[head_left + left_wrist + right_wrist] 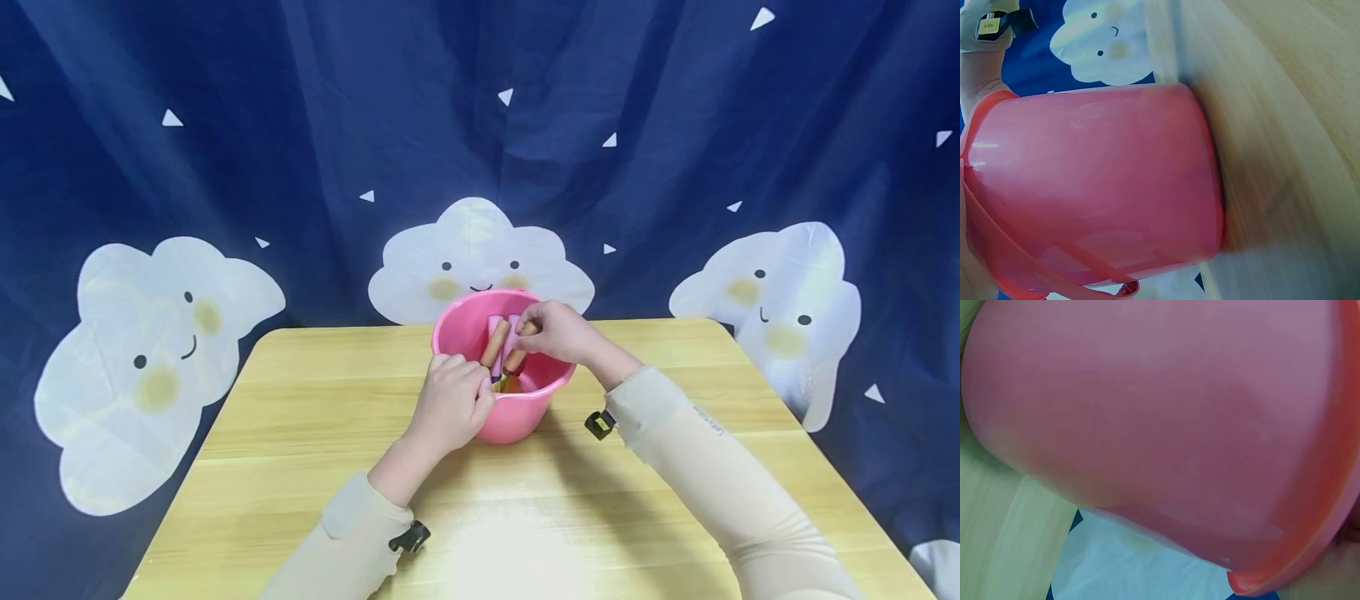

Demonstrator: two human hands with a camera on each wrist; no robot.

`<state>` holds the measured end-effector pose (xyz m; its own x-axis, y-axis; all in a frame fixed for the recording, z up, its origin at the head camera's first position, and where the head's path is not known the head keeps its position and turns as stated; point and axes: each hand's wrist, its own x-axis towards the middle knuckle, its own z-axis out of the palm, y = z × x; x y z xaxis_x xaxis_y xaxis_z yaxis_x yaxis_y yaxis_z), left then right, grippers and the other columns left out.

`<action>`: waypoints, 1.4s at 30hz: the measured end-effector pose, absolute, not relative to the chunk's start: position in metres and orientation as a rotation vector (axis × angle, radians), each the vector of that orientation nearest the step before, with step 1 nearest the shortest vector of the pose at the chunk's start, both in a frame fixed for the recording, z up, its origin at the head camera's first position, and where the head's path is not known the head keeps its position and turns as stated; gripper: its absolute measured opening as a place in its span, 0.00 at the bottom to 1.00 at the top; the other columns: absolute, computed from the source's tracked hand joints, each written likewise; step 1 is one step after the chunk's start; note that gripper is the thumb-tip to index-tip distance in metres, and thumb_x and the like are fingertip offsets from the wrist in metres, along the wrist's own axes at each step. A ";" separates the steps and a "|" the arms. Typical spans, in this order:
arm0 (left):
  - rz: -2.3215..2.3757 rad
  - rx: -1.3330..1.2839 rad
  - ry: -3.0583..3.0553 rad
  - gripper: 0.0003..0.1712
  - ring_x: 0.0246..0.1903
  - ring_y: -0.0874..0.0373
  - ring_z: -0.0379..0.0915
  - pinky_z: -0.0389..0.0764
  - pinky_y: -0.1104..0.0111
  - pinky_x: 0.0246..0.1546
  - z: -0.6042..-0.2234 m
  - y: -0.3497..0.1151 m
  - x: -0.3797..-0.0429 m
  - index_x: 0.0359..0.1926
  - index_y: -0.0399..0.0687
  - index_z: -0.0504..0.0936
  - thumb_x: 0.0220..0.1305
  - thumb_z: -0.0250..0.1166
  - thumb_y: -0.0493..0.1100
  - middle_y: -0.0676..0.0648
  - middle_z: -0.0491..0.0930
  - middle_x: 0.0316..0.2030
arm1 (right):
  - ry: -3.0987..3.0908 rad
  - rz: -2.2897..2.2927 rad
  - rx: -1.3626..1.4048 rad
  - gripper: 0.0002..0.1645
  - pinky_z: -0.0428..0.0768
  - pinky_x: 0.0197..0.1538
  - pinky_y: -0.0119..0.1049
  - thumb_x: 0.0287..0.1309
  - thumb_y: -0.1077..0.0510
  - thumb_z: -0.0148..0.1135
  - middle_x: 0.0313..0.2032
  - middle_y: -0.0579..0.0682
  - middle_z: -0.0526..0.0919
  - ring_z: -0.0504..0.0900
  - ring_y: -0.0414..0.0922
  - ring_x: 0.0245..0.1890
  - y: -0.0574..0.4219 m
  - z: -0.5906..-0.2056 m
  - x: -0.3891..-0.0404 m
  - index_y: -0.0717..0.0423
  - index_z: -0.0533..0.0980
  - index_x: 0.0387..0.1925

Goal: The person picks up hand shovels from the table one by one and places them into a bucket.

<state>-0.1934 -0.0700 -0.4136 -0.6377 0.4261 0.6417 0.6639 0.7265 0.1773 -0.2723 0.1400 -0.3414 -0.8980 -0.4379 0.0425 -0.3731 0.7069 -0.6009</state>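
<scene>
A pink bucket [513,419] stands on the table, its base on the wood in the left wrist view. My left hand [452,400] grips the near left part of its rim. Over the right side of the bucket, my right hand [561,335] pinches a wooden-handled tool [515,360], whose lower end is down inside. Another brown wooden handle [495,343] leans beside it, with pinkish-purple pieces [494,322] behind. The tools' heads are mostly hidden by the bucket wall and my left hand. Both wrist views are largely filled by the bucket's outer wall.
The light wood table [300,433] carries the bucket near its far edge. Behind hangs a dark blue curtain [480,150] with white clouds. The bucket's handle [1029,259] hangs along its side. Small black devices [409,537] sit at both sleeve cuffs.
</scene>
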 end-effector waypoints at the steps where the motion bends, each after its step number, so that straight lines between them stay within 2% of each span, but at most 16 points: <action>1: -0.541 -0.824 -2.350 0.17 0.26 0.57 0.63 0.65 0.60 0.39 -0.414 -0.070 -0.194 0.22 0.51 0.72 0.66 0.45 0.45 0.54 0.72 0.20 | 2.811 -0.945 -0.669 0.09 0.76 0.42 0.39 0.56 0.57 0.73 0.24 0.47 0.81 0.79 0.45 0.31 0.139 -0.342 -0.273 0.57 0.80 0.32; 9: -0.539 -0.818 -2.361 0.17 0.26 0.57 0.63 0.65 0.60 0.40 -0.414 -0.070 -0.193 0.22 0.50 0.71 0.66 0.44 0.46 0.54 0.71 0.20 | 2.829 -0.916 -0.642 0.09 0.77 0.47 0.42 0.57 0.56 0.72 0.26 0.47 0.84 0.82 0.47 0.35 0.133 -0.343 -0.274 0.57 0.80 0.33; 18: -0.536 -0.819 -2.354 0.17 0.26 0.57 0.63 0.65 0.60 0.40 -0.413 -0.070 -0.193 0.21 0.50 0.71 0.66 0.45 0.45 0.54 0.72 0.20 | 2.826 -0.889 -0.595 0.11 0.76 0.44 0.41 0.56 0.55 0.73 0.24 0.47 0.81 0.80 0.46 0.32 0.128 -0.342 -0.275 0.55 0.79 0.31; 35: -0.531 -0.818 -2.361 0.17 0.26 0.56 0.63 0.64 0.60 0.39 -0.413 -0.070 -0.193 0.22 0.50 0.71 0.67 0.45 0.46 0.53 0.71 0.20 | 2.860 -0.829 -0.541 0.13 0.76 0.44 0.41 0.54 0.54 0.75 0.25 0.49 0.79 0.79 0.48 0.33 0.122 -0.348 -0.284 0.55 0.79 0.31; 42: -0.547 -0.822 -2.360 0.14 0.26 0.57 0.63 0.64 0.60 0.39 -0.414 -0.069 -0.192 0.22 0.50 0.71 0.65 0.48 0.44 0.54 0.72 0.20 | 2.881 -0.802 -0.544 0.12 0.76 0.44 0.41 0.54 0.54 0.74 0.25 0.49 0.78 0.78 0.49 0.33 0.121 -0.350 -0.285 0.55 0.78 0.31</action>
<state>-0.1921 -0.0692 -0.4136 -0.6452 0.4259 0.6343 0.6617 0.7266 0.1852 -0.2853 0.1210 -0.3496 -0.9310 -0.3650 -0.0024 -0.3113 0.7975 -0.5169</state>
